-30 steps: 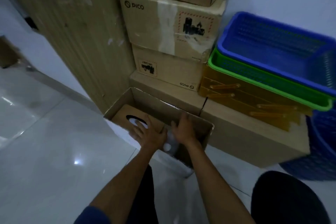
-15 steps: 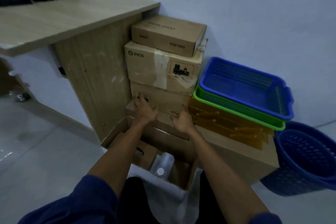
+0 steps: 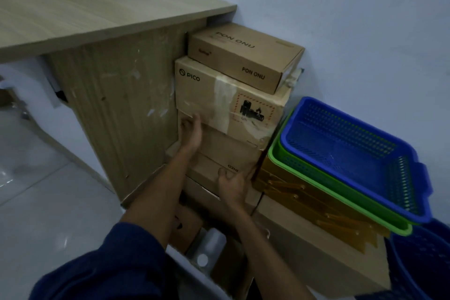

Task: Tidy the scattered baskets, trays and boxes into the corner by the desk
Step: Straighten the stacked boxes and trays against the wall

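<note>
A stack of cardboard boxes stands in the corner against the desk's side panel [image 3: 117, 109]. A PON ONU box [image 3: 243, 61] lies on top, a taped PICO box [image 3: 214, 95] under it, and a lower PICO box [image 3: 231, 151] beneath that. My left hand [image 3: 192, 131] presses with straight fingers on the lower box's upper left front, at the seam with the box above. My right hand [image 3: 231, 182] holds that box's lower right corner, fingers curled round its right edge. Below my arms sits an open cardboard box [image 3: 187, 224] with a white bottle [image 3: 209, 248] inside.
To the right, a blue tray [image 3: 341, 148] nests in a green tray [image 3: 316, 180] on amber strips [image 3: 292, 190] atop a large cardboard box [image 3: 311, 251]. A dark blue round basket [image 3: 421, 263] stands at far right. Grey tiled floor [image 3: 48, 202] spreads left; the desk top [image 3: 97, 14] overhangs.
Both hands left the open floor box and rose to the stacked PICO box. The left hand has since climbed to its upper left edge. My view lifted toward the desk.
</note>
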